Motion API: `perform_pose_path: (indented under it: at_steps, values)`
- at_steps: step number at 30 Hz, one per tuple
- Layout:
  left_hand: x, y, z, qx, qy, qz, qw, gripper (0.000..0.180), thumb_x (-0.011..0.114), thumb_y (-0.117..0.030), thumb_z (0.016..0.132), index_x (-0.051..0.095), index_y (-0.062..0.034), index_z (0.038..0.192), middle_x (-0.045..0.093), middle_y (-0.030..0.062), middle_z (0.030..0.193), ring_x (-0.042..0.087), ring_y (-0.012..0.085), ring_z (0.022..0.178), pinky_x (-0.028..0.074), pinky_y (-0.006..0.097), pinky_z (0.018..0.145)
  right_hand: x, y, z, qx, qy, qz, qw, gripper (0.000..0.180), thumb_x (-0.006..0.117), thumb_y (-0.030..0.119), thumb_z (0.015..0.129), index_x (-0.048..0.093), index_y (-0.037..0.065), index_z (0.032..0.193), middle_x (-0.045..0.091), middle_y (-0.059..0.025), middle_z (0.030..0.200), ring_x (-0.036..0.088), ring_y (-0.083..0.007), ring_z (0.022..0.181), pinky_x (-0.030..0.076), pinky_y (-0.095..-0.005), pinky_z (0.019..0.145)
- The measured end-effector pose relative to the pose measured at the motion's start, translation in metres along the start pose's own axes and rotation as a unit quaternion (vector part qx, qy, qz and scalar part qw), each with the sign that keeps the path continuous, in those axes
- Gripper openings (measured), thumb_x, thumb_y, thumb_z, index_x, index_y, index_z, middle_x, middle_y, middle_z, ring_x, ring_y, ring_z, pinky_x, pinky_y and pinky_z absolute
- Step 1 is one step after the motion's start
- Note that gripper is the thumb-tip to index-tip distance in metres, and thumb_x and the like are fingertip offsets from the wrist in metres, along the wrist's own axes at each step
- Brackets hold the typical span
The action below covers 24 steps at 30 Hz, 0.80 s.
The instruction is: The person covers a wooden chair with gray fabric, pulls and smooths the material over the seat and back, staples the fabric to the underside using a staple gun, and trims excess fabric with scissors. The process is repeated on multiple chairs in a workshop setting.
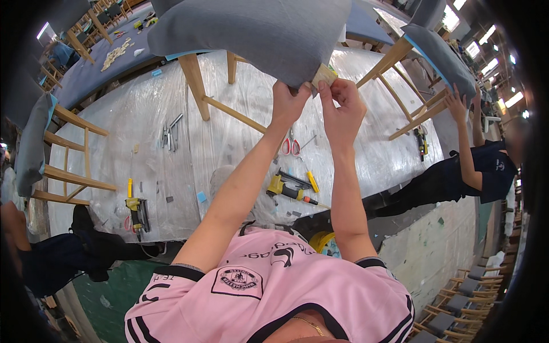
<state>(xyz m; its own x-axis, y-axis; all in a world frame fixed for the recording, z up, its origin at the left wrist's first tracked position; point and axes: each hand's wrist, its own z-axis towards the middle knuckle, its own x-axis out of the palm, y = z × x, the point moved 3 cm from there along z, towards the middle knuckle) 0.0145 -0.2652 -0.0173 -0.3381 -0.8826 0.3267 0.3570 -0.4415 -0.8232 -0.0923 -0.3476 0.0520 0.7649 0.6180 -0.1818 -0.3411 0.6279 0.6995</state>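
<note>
Hands [289,104] [345,108] pinch the grey seat corner [303,71]; pink shirt [320,280] carries a crest [237,282] and lettering [254,255].

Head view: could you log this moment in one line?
Left hand: pinching grey upholstery corner | right hand: thumb at tan piece | plastic sheeting: red-handled scissors, yellow-black staple gun

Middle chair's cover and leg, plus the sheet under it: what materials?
Cover: likely fabric, matte grey, softly creased, no shine.
Leg: apparently wood, smooth, pale tan; any coating unclear.
Sheet: probably clear plastic film, glossy, with wrinkles catching light.
</note>
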Motion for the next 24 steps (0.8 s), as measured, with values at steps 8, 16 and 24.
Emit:
perform_pose_path:
  at_steps: [8, 16, 24]
  values:
    - [0.002, 0.003, 0.001, 0.0, -0.017, 0.023, 1.0, 0.022, 0.068, -0.009, 0.085, 0.065, 0.0082, 0.099, 0.069, 0.0071, 0.084, 0.06, 0.0087, 0.072, 0.049, 0.028, 0.063, 0.005, -0.008, -0.005, -0.037, -0.035, -0.011, 0.999, 0.016, 0.077, 0.008, 0.091, 0.065, -0.001, 0.096, 0.075, -0.013, 0.08, 0.075, -0.0177, 0.075, 0.059, -0.0296, 0.071]
    - [0.004, 0.003, -0.001, -0.039, -0.006, 0.025, 0.999, 0.019, 0.066, -0.007, 0.087, 0.064, 0.0073, 0.099, 0.068, 0.0072, 0.086, 0.06, 0.009, 0.075, 0.049, 0.027, 0.066, 0.002, 0.001, 0.0, -0.017, -0.023, -0.001, 1.0, 0.015, 0.076, 0.007, 0.091, 0.063, -0.002, 0.093, 0.074, -0.0132, 0.078, 0.075, -0.0176, 0.073, 0.058, -0.0289, 0.067]
    - [0.0, 0.012, -0.004, -0.033, 0.017, 0.046, 0.998, 0.027, 0.064, -0.014, 0.094, 0.062, 0.0071, 0.109, 0.065, 0.0071, 0.099, 0.058, 0.0123, 0.089, 0.048, 0.03, 0.079, -0.003, -0.032, -0.003, 0.118, 0.009, 0.196, 0.973, 0.016, 0.073, 0.01, 0.093, 0.062, -0.001, 0.096, 0.07, -0.0084, 0.083, 0.072, -0.0159, 0.075, 0.056, -0.0281, 0.063]
